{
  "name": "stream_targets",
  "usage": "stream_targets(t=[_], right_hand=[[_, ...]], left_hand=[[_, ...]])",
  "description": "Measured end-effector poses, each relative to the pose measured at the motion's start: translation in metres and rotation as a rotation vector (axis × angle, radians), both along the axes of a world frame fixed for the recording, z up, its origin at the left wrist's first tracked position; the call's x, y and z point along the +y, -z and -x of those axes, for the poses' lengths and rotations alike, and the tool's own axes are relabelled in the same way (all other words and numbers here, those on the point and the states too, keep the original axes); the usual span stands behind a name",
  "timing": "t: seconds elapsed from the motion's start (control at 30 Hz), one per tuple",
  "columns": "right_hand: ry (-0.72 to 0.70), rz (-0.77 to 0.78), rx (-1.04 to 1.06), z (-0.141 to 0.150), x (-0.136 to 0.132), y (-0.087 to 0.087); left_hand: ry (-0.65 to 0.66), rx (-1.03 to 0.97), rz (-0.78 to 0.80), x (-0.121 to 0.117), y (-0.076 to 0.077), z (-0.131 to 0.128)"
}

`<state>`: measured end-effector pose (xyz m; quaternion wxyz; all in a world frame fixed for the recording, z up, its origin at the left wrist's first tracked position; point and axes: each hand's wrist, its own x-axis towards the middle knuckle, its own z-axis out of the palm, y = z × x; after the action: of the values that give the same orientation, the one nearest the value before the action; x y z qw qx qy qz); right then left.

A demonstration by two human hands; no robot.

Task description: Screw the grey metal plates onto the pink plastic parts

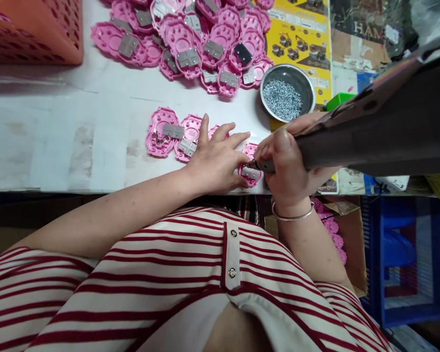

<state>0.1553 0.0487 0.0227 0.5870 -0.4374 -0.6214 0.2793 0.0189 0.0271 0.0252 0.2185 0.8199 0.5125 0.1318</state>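
Note:
My left hand (216,159) lies flat on the white table (77,142), fingers spread, pressing on a pink plastic part (250,171) with a grey metal plate at the table's front edge. My right hand (286,164) is wrapped round a dark power screwdriver (370,122) whose tip meets that part's plate. Two more pink parts (172,137) with grey plates lie just left of my left hand. A steel bowl of small screws (286,93) stands just behind my right hand.
A heap of pink parts (190,39) covers the back of the table. An orange basket (33,29) sits at the back left. Yellow printed sheets (300,34) lie at the back right. A cardboard box with pink parts (337,234) and blue crates (407,254) stand below on the right.

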Motion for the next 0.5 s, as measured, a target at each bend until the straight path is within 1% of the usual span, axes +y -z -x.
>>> stream_targets(t=[0.1, 0.17, 0.23, 0.3, 0.37, 0.43, 0.5], right_hand=[[0.008, -0.097, 0.116, -0.001, 0.000, -0.002], [-0.028, -0.073, 0.153, -0.003, -0.004, -0.010], [-0.056, -0.092, 0.228, -0.006, -0.011, -0.022], [-0.064, -0.175, 0.295, -0.010, -0.019, -0.035], [-0.068, -0.251, 0.287, -0.016, -0.025, -0.048], [-0.076, -0.291, 0.253, -0.024, -0.030, -0.057], [-0.068, -0.289, 0.239, -0.033, -0.034, -0.060]], left_hand=[[0.001, 0.001, -0.002, 0.001, 0.000, 0.001], [0.013, 0.009, -0.016, 0.002, 0.002, 0.001], [0.046, 0.026, -0.034, 0.002, 0.004, -0.001], [0.088, 0.044, -0.050, 0.001, 0.006, -0.003], [0.117, 0.057, -0.066, 0.000, 0.007, -0.004], [0.110, 0.066, -0.080, 0.002, 0.004, -0.002], [0.068, 0.073, -0.092, 0.012, -0.006, 0.004]])
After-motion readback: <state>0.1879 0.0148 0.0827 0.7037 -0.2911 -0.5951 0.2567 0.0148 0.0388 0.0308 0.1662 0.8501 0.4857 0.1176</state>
